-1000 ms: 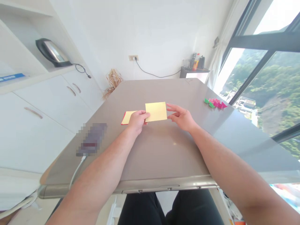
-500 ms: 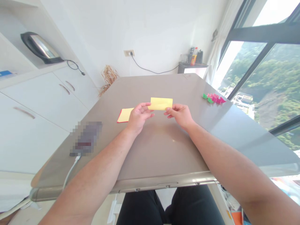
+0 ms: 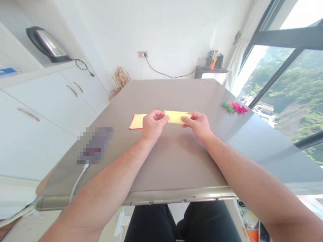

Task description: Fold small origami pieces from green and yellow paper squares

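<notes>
A folded piece of yellow paper [image 3: 177, 117] is held just above the table, stretched lengthwise between both hands. My left hand [image 3: 153, 125] pinches its left end, thumb on the near face and fingers behind. At the other end, my right hand [image 3: 199, 125] grips the paper the same way, its thumb pressed on the lower right part. A pad of yellow paper with a red edge [image 3: 137, 121] lies on the table just left of my left hand, which covers its right side.
Several small pink and green folded pieces [image 3: 236, 107] sit at the table's right edge. A blurred dark phone-like object [image 3: 97, 144] with a white cable lies on the left. The grey table [image 3: 174, 161] has a window on its right and cabinets on its left.
My left hand has closed its thumb onto the paper's left end, where its fingers were looser before. The paper has come slightly lower and looks narrower. The view has shifted a little.
</notes>
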A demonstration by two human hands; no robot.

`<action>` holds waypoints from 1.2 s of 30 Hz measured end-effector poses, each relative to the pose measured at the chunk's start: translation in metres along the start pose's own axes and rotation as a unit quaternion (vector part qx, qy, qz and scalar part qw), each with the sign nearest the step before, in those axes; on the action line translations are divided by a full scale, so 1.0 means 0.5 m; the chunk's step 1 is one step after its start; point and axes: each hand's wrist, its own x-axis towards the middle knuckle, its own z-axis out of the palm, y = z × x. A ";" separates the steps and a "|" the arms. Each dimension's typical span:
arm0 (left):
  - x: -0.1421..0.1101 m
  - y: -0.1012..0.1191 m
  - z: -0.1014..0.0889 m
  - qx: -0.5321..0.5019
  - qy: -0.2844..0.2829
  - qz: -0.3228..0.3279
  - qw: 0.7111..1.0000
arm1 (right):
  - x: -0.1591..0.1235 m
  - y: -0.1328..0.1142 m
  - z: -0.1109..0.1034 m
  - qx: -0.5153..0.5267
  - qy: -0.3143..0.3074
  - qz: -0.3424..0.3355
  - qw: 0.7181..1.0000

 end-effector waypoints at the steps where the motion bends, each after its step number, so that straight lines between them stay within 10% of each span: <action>1: -0.001 0.001 0.002 -0.013 0.003 -0.002 1.000 | 0.000 0.001 0.000 -0.002 0.004 -0.003 1.000; 12: -0.005 0.010 0.010 -0.074 -0.024 -0.111 0.991 | 0.001 0.013 -0.010 -0.057 0.007 -0.020 0.998; 36: -0.009 0.018 0.012 -0.073 -0.004 -0.092 0.993 | 0.000 0.016 -0.010 -0.062 0.014 -0.022 0.998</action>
